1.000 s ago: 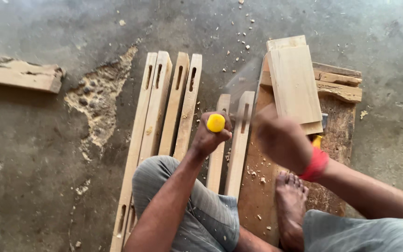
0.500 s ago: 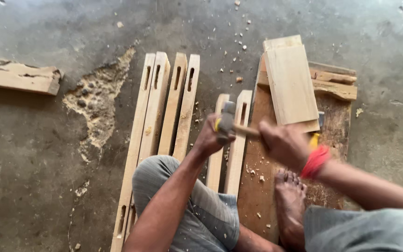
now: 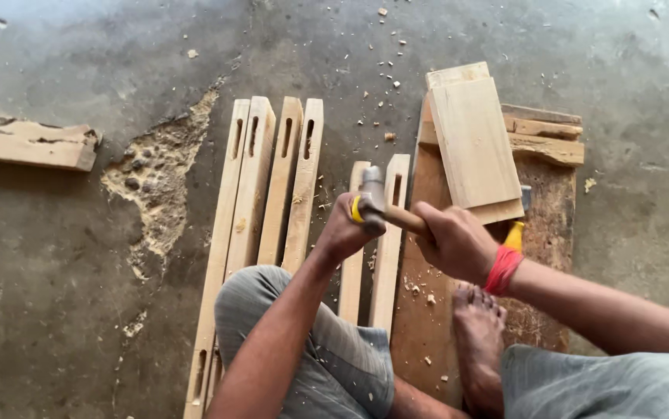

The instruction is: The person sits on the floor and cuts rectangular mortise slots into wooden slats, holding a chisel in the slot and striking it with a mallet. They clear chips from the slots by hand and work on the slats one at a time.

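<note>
My left hand [image 3: 344, 231] grips a chisel with a yellow handle [image 3: 357, 209], held upright over a pale slotted wooden rail [image 3: 354, 271]. My right hand [image 3: 457, 242], with a red band on the wrist, grips a wooden-handled hammer [image 3: 385, 209]. The hammer's metal head [image 3: 371, 186] rests on the top of the chisel. A second slotted rail [image 3: 391, 248] lies right beside the first one. My bare foot [image 3: 478, 345] presses on a dark wooden board [image 3: 427, 310].
Several more slotted rails [image 3: 272, 186] lie side by side to the left. A stack of pale planks [image 3: 470, 140] sits on the dark board. A rough timber block [image 3: 28, 141] lies far left. The concrete floor has a broken patch [image 3: 156, 178] and scattered wood chips.
My right hand has swung the hammer down from a raised position onto the chisel's yellow top. My left hand has stayed on the chisel over the rail.
</note>
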{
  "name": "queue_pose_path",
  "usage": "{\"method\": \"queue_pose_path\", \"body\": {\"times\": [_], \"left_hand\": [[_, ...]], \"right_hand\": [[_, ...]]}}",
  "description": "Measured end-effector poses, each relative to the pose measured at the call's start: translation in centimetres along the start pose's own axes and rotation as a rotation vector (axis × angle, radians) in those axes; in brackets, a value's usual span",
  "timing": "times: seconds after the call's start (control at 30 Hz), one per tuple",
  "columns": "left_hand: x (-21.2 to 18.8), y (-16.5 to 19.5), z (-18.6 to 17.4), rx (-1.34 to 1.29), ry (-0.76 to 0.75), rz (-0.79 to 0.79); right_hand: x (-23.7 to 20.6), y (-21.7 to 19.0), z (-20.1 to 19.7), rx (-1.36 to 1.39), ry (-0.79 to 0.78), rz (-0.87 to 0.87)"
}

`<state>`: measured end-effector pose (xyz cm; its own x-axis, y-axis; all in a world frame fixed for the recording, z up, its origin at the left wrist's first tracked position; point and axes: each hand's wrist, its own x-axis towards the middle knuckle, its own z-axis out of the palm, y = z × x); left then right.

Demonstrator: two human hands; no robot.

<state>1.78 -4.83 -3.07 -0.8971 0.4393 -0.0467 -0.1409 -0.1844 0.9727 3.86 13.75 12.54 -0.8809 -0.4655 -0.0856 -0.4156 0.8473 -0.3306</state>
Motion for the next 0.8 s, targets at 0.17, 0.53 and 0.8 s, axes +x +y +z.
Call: {"method": "queue_pose_path", "body": {"times": [0.17,0.53,0.8], "left_hand": [[0.2,-0.6,0.3,0.219,-0.046,0.16],[3.9,-1.2,-0.6,0.07,-0.151,-0.184],[-0.1,0.1,-0.2,0.326,-0.263,0.169]], "right_hand": [[-3.2,4.3,2.9,0.296,0.338,-0.203],[-8.4,9.5,10.5,0.51,0.149,0.341],[-16.2,12.0,20.6,0.65,-0.036,0.752]]}}
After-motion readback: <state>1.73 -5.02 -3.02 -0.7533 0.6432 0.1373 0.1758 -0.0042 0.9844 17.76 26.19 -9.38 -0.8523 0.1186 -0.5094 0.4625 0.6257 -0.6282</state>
